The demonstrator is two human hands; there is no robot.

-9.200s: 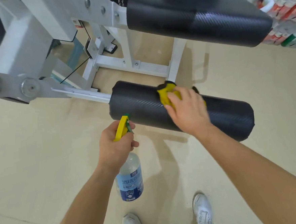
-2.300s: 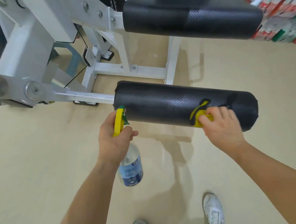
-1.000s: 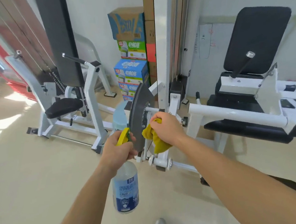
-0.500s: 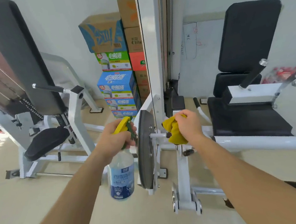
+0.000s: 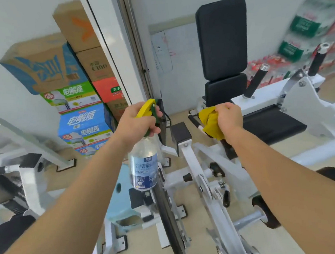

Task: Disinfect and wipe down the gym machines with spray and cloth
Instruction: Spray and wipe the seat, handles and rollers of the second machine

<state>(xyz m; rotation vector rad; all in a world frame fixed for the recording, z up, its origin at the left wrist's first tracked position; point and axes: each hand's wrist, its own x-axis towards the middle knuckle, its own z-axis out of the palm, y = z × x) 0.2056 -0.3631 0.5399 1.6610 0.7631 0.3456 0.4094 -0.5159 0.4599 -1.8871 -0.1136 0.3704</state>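
My left hand [image 5: 137, 122] grips the yellow trigger head of a clear spray bottle [image 5: 144, 165] with a blue label, held upright in mid-air. My right hand [image 5: 228, 116] holds a bunched yellow cloth [image 5: 210, 122] above the white machine frame [image 5: 215, 175], close to a thin bar end [image 5: 194, 121]. A black weight plate [image 5: 169, 216] stands edge-on below the bottle. Behind it are the machine's black back pad [image 5: 223, 37] and black seat pad [image 5: 269, 123].
Stacked cardboard boxes [image 5: 75, 89] stand against the left wall behind a white upright post [image 5: 116, 57]. Two black handles [image 5: 255, 83] rise at the right. Another white machine [image 5: 17, 173] is on the left, a light blue stool [image 5: 122, 205] below centre.
The view has moved closer over the plate and frame. Both hands rose and spread apart; the cloth shifted right, away from the plate's hub toward the bar end.
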